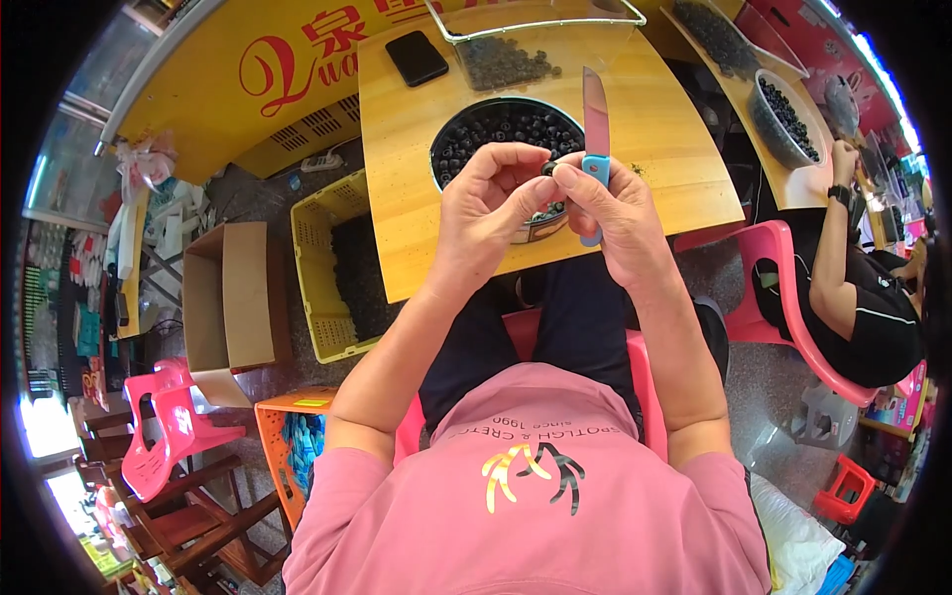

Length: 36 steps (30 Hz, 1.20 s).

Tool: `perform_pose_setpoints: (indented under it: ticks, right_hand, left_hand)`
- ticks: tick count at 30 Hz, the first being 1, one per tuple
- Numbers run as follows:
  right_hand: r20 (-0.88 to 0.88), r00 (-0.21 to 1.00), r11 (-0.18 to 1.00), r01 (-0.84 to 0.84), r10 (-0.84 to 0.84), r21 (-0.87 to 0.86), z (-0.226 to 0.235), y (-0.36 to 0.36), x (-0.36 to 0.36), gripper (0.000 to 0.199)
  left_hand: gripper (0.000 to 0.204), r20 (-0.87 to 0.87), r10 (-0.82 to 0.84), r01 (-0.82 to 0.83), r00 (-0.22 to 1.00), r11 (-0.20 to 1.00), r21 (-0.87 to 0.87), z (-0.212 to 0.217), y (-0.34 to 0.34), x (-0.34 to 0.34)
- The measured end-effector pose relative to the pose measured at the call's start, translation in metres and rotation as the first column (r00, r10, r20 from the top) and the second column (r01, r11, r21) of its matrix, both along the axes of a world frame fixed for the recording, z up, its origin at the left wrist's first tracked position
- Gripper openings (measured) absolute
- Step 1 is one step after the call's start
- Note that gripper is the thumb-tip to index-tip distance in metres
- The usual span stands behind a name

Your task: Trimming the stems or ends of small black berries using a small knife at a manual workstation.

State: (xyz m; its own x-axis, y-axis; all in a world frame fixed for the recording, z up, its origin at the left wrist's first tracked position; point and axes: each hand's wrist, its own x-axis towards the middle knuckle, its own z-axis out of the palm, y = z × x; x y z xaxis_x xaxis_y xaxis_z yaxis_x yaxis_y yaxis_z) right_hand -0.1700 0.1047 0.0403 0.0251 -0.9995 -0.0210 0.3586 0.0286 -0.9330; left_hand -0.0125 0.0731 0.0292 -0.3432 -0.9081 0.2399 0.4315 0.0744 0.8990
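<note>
Above the near edge of the wooden table, my left hand (493,203) pinches a small dark round fruit (548,170) between thumb and fingertips. My right hand (617,203) is closed round the blue handle of a knife (595,124), whose blade points up and away from me. The right thumb and fingertips also meet the fruit, so both hands touch it. Just beyond and partly behind my hands is a round bowl (433,159) filled with similar dark round fruits (501,127). The exact kind of fruit is too small to tell.
A clear bin (545,35) with dark pieces and a black phone (416,59) lie at the table's (684,178) far side. Left of it stand a yellow crate (315,258) and a cardboard box (243,297). At right, another person (843,288) sits by a second bowl (769,124).
</note>
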Motion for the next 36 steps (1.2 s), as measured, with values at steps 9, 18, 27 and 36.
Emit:
perform_pose_setpoints:
  ticks: [9, 18, 27, 36]
  right_hand:
    - [0.01, 1.0, 0.999, -0.01, 0.01, 0.045, -0.005, -0.001, -0.004, 0.015]
    - [-0.141, 0.988, 0.997, 0.053, -0.06, -0.051, 0.0, 0.0, 0.003, 0.017]
    - [-0.176, 0.982, 0.994, 0.056, -0.073, -0.098, -0.002, -0.003, 0.005, 0.019]
    - [-0.289, 0.954, 0.988, 0.041, -0.083, -0.15, -0.005, -0.006, 0.006, 0.019]
  left_hand:
    - [0.025, 0.101, -0.121, 0.11, 0.987, 0.988, 0.105, 0.004, -0.003, 0.01]
    - [0.019, 0.121, -0.066, 0.043, 0.991, 0.983, 0.18, -0.001, 0.0, 0.014]
    - [0.021, 0.12, 0.003, -0.022, 0.993, 0.988, 0.151, 0.0, 0.003, 0.011]
    - [0.021, 0.198, 0.08, -0.093, 0.977, 0.994, 0.053, -0.002, 0.005, 0.008]
